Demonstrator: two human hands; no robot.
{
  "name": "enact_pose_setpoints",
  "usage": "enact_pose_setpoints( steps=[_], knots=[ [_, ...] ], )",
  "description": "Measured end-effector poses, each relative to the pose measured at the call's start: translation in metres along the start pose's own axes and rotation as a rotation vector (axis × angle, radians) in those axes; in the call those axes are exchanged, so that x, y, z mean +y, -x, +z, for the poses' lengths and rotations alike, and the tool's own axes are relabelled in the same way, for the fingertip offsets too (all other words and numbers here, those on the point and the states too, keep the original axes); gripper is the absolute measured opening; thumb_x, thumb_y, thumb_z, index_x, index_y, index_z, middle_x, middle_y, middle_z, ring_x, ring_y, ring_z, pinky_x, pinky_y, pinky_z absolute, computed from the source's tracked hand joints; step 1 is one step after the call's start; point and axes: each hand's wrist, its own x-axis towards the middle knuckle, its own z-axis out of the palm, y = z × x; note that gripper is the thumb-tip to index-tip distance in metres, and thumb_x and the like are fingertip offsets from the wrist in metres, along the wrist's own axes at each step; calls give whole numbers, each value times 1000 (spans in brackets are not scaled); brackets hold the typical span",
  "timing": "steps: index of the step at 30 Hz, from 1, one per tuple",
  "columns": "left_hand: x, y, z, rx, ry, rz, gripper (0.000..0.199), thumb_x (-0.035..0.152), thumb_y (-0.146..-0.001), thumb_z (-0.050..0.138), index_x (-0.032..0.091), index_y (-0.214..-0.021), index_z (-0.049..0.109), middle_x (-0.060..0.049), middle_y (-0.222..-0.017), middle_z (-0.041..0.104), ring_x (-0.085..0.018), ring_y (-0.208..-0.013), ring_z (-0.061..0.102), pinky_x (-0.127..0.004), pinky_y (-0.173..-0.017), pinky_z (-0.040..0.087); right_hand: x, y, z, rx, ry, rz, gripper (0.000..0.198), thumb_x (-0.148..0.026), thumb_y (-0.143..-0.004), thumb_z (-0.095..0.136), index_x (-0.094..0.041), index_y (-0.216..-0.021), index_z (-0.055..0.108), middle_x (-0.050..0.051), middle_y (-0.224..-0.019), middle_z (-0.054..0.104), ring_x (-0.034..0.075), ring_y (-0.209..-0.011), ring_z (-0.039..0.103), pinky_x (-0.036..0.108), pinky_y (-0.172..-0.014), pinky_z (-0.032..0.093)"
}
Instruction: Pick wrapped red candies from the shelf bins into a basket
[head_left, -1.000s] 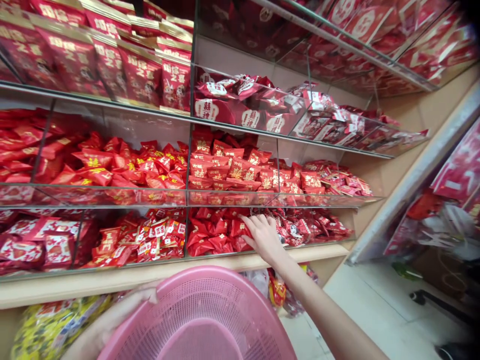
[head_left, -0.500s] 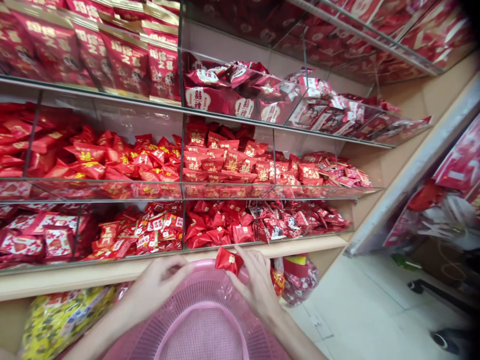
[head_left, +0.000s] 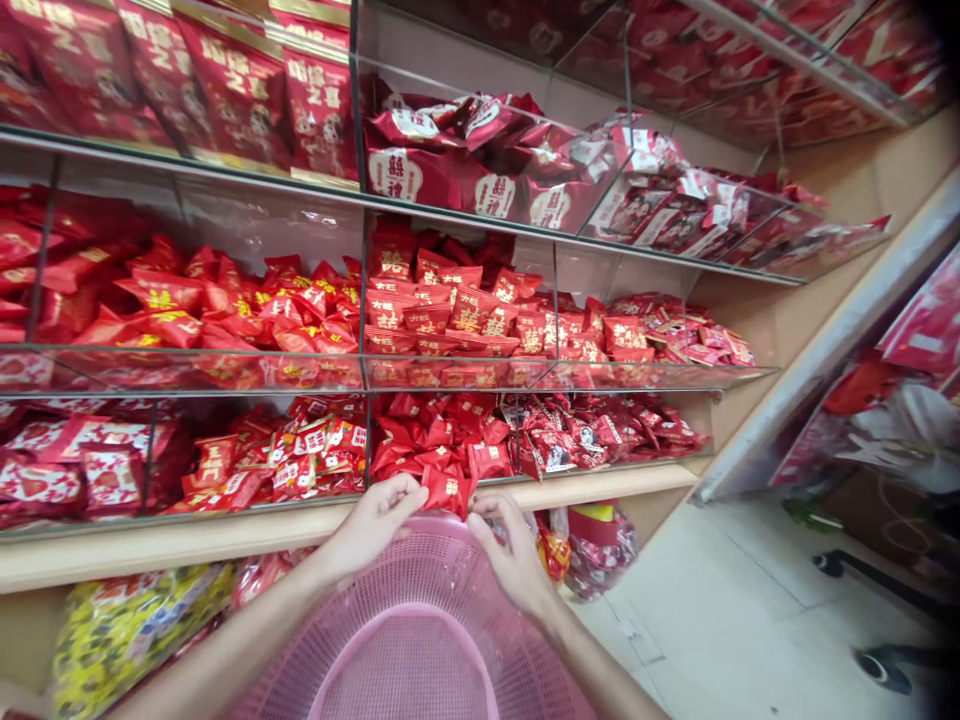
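Observation:
Both my hands meet over the far rim of a pink mesh basket [head_left: 420, 640]. My left hand [head_left: 371, 525] and my right hand [head_left: 510, 545] each pinch a side of one small red candy packet [head_left: 448, 490], held just above the basket and in front of the lowest shelf. Right behind the packet, a glass-fronted bin [head_left: 442, 440] on that shelf is full of the same red packets. The basket sits low between my forearms; what supports it is hidden.
Glass shelves [head_left: 525, 375] stacked with red wrapped sweets and bags fill the wall ahead. Under the wooden shelf edge [head_left: 225, 545] lie yellow bags [head_left: 120, 630] and red bags [head_left: 592, 550]. A tiled floor [head_left: 750, 620] runs to the right.
A second ago my right hand reached into the bottom bin while my left held the basket rim. It drew out a red packet, and now both hands hold it over the basket.

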Motion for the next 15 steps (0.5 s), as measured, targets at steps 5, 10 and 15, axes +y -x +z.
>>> enact_pose_setpoints(
  steps=[5, 10, 15],
  knots=[
    [-7, -5, 4, -51, -88, 149, 40, 49, -82, 49, 11, -73, 41, 1, -69, 35, -7, -62, 31, -18, -56, 29, 0, -9, -5, -112, -203, 34, 34, -40, -88, 44, -18, -63, 49, 1, -75, 50, 14, -79, 48, 27, -77, 38],
    [-11, -9, 7, -46, -91, 130, 39, 48, -83, 49, 11, -75, 40, 1, -69, 34, -7, -64, 33, -19, -58, 31, 2, -10, -14, -225, -387, 139, 29, -42, -84, 52, -17, -69, 51, 0, -75, 48, 13, -75, 45, 25, -72, 36],
    [-10, -8, 8, -48, -117, 164, 39, 48, -83, 48, 11, -73, 40, 1, -69, 34, -7, -63, 32, -20, -57, 29, 0, -8, -16, -264, -506, 222, 30, -44, -78, 59, -17, -68, 50, -2, -71, 45, 11, -68, 41, 23, -67, 35]
  ],
)
